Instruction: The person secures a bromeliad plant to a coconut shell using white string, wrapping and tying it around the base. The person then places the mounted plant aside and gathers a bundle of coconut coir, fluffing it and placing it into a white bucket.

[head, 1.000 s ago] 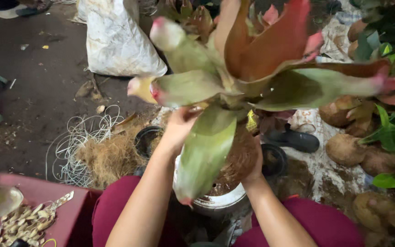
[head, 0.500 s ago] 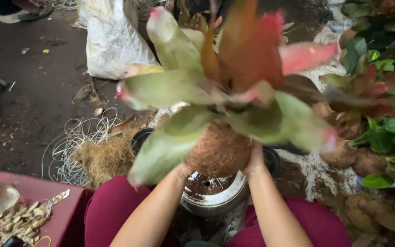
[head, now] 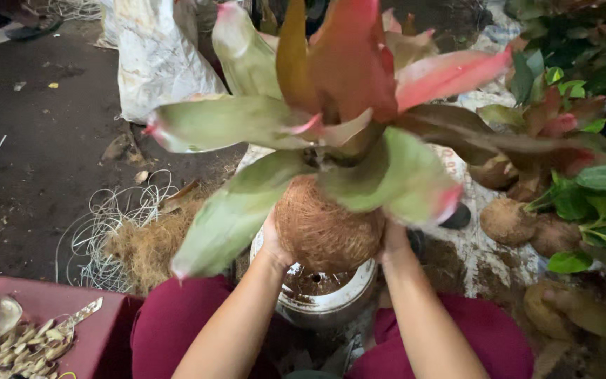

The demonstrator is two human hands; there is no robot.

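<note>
Change: since a second ago we have lifted the plant clear of the pot mouth, and its fibre ball now shows whole where leaves hid it.
Left hand point(head: 269, 242): we press it against the left side of the coir root ball point(head: 327, 231), gripping it.
Right hand point(head: 392, 237): we clasp the ball's right side, fingers hidden behind it.
Plant: the red-and-green leafy plant point(head: 338, 105) rises from the ball, its leaves spread towards the camera.
Position: the ball hangs just above the round white pot point(head: 331, 298), between our knees.
Left of us: loose coconut fibre point(head: 145, 245) and a tangle of white wire point(head: 99, 231) on the dark ground.
Right of us: more wrapped balls point(head: 506, 221) by green plants.
Behind: a white sack point(head: 159, 60).
</note>
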